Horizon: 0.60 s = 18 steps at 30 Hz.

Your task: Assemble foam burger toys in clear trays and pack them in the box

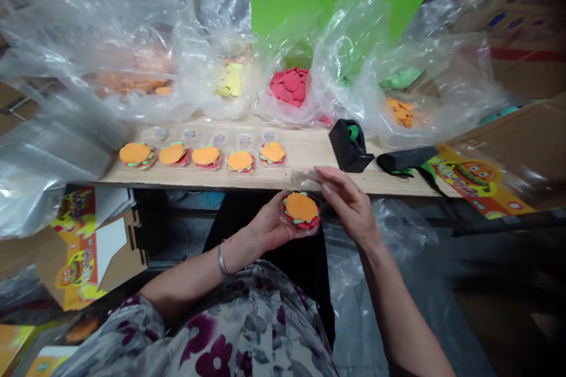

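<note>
Here's a little burger (301,211) in a clear plastic tray, with an orange bun on top and green and red layers peeking out around the edge! It's held up just below the front of the desk (305,179), right over the person's lap. The left hand (272,225) cups it from underneath, the grip clamped on the tray, with a metal bracelet (220,258) on that wrist. The right hand (348,201) comes in from the other side, fingers curved and just beside the tray; whether they're touching it, I can't tell.

Along the desk, five more burgers (204,156) sit in a row in their trays. Behind them, clear plastic bags (345,53) hold orange discs (137,86), yellow pieces (229,80), red pieces (290,86), green pieces (401,78) and small orange bits (401,112). To the right, there's a black tape dispenser (349,144) and a printed burger card (477,179)!
</note>
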Each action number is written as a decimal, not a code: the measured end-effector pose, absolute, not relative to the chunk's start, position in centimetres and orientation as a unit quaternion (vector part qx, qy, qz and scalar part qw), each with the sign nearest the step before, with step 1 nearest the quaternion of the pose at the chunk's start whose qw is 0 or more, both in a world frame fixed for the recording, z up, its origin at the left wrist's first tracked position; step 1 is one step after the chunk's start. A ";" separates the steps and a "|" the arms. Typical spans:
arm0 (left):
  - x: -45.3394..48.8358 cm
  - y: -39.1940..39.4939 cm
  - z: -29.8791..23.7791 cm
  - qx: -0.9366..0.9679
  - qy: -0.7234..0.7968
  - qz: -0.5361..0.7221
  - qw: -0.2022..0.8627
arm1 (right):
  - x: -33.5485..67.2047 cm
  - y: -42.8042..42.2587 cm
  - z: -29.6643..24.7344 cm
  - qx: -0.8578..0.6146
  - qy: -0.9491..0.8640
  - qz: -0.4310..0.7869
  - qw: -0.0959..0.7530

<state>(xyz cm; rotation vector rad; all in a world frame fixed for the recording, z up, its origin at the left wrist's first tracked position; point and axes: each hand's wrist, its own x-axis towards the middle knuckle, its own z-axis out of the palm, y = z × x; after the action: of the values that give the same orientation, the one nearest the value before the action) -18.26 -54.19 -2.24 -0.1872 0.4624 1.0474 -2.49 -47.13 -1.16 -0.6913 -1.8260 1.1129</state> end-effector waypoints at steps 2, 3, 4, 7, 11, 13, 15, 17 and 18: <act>-18.2 -54.2 -2.5 -0.076 0.204 0.512 0.831 | -2.5 -47.9 -1.2 -0.265 -0.769 0.398 0.424; -18.2 -54.2 -2.6 -0.065 0.191 0.517 0.832 | -2.5 -48.2 -1.3 -0.264 -0.774 0.387 0.427; -18.2 -54.2 -2.6 -0.052 0.178 0.517 0.835 | -2.6 -48.3 -1.5 -0.266 -0.771 0.384 0.432; -18.2 -54.2 -2.9 -0.034 0.162 0.507 0.846 | -2.5 -48.5 -2.1 -0.278 -0.755 0.395 0.443; -18.2 -54.1 -3.3 -0.041 0.178 0.505 0.843 | -2.5 -48.8 -2.5 -0.264 -0.767 0.397 0.428; -18.2 -54.0 -3.3 -0.039 0.200 0.506 0.838 | -2.6 -49.1 -2.6 -0.256 -0.776 0.397 0.418; -18.3 -54.0 -3.2 -0.032 0.211 0.510 0.833 | -2.6 -49.5 -2.7 -0.248 -0.784 0.392 0.412; -18.4 -54.0 -2.9 -0.024 0.205 0.516 0.832 | -2.6 -49.7 -2.7 -0.240 -0.797 0.375 0.408; -18.5 -54.0 -2.7 -0.022 0.199 0.518 0.831 | -2.7 -49.9 -2.7 -0.237 -0.805 0.362 0.406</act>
<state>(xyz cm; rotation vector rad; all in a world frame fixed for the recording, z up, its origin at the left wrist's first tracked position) -18.46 -54.01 -2.70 -0.0467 0.4218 1.0993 -2.66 -49.88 -2.70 -0.5981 -2.0315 0.9134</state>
